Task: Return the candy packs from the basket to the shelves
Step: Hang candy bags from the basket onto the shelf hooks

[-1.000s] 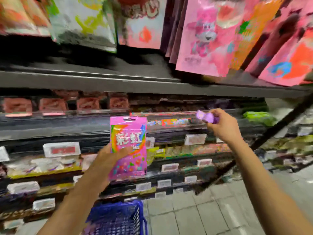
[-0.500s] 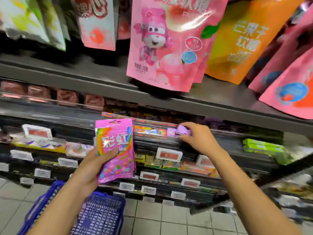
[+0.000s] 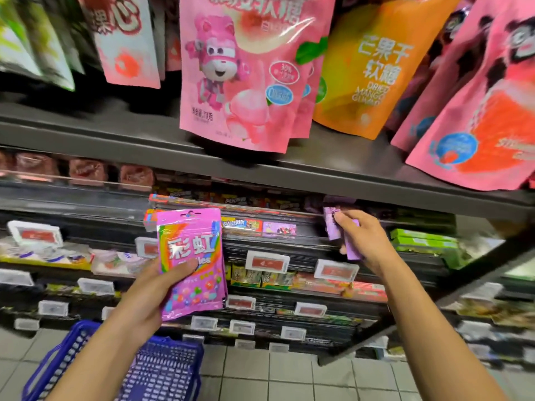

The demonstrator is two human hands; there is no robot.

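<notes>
The left hand (image 3: 150, 287) grips a pink candy pouch (image 3: 191, 263) upright, thumb curled across its front; the pouch is glossy, rainbow-striped, with white characters and coloured sweets printed low down, a hang-hole at its top; it is held in front of the shelves (image 3: 289, 244), above the blue basket (image 3: 162, 369) on the tiled floor. The right hand (image 3: 364, 241) pinches small purple packs (image 3: 343, 235), slim and rectangular, at the edge of a shelf row; above hang large pink (image 3: 240, 76) and orange bags (image 3: 373, 68).
</notes>
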